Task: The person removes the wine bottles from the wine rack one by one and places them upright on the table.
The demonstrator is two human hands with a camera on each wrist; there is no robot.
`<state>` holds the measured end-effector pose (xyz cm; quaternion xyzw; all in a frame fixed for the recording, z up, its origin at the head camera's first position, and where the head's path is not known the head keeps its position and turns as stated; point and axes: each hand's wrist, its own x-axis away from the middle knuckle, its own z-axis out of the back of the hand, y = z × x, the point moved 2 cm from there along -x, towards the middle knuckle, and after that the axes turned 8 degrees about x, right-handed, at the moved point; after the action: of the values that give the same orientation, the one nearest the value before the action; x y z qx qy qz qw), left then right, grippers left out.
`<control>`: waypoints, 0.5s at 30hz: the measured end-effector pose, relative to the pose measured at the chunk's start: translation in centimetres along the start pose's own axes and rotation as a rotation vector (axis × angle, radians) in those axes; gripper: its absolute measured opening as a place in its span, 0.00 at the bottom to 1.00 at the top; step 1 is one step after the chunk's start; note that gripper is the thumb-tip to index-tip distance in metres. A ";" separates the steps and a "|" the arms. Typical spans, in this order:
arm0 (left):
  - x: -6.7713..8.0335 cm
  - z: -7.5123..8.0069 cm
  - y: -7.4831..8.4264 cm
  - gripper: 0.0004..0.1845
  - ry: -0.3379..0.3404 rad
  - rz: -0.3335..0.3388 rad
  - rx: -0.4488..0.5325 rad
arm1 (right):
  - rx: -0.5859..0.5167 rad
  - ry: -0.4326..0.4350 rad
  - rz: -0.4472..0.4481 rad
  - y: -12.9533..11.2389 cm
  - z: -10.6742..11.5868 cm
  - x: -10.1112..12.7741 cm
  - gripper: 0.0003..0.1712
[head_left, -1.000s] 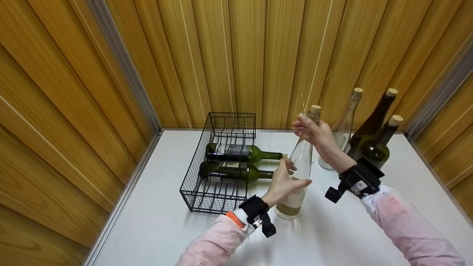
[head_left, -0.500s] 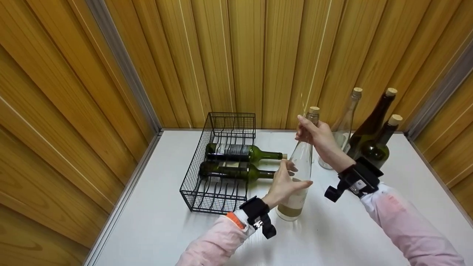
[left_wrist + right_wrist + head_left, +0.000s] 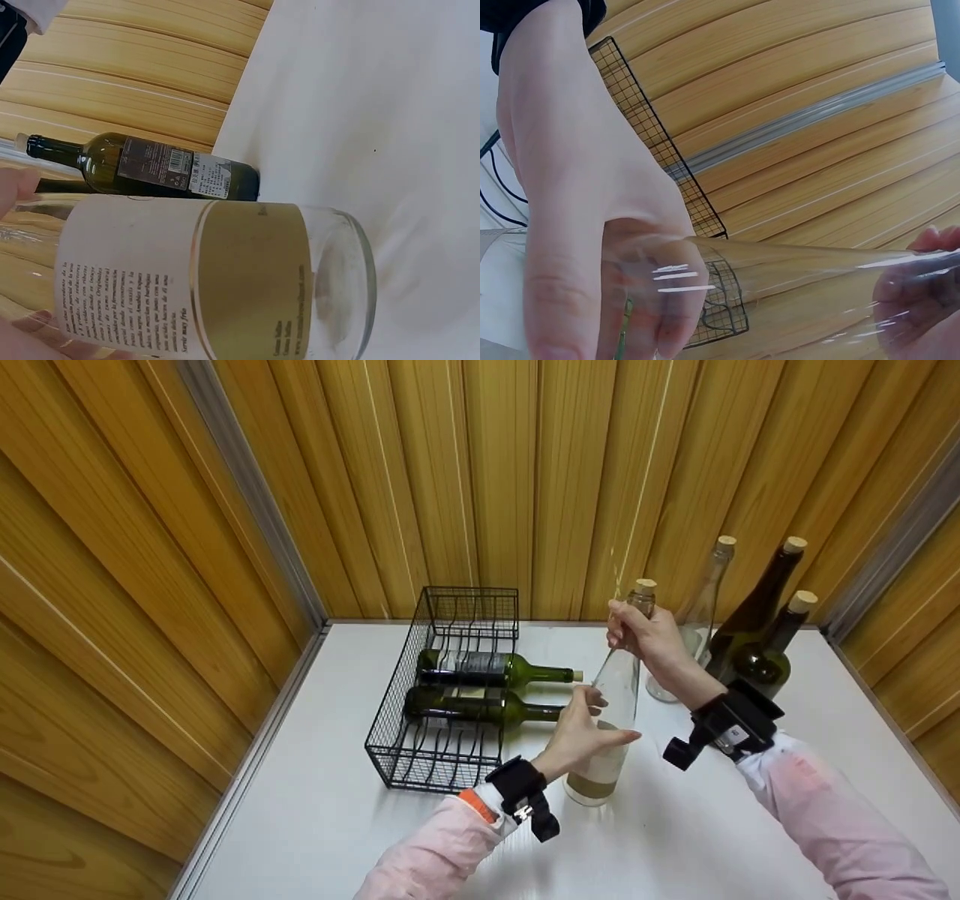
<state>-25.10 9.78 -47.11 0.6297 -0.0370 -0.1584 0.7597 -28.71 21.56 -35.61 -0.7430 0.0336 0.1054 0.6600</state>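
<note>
The left hand (image 3: 576, 737) holds a bottle (image 3: 619, 690), the right hand (image 3: 651, 641) its neck (image 3: 642, 601), a rack (image 3: 399, 694) at the bottle's nine o'clock.

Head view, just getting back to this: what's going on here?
A person has a clear corked bottle in both hands: the right hand grips its neck, the left hand is around its body. Whether its base touches the table is hard to tell. Two green bottles lie in the black wire rack, necks pointing toward the clear bottle. Three more corked bottles stand at the right.
</note>
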 end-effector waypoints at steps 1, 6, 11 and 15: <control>0.0 0.0 0.1 0.37 -0.005 0.001 -0.001 | -0.009 0.000 0.008 -0.1 0.0 0.0 0.17; 0.0 0.2 0.4 0.39 -0.044 -0.013 0.014 | -0.024 0.004 0.041 -0.4 0.3 0.3 0.16; 0.0 0.7 0.6 0.41 -0.073 -0.050 0.030 | 0.037 0.008 0.085 -0.9 1.3 0.7 0.16; 0.1 1.3 0.4 0.39 -0.067 -0.063 0.021 | 0.114 0.042 0.124 -1.4 2.7 0.7 0.16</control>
<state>-25.30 8.60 -46.48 0.6329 -0.0442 -0.2030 0.7459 -28.02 24.48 -34.64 -0.7027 0.0997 0.1284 0.6926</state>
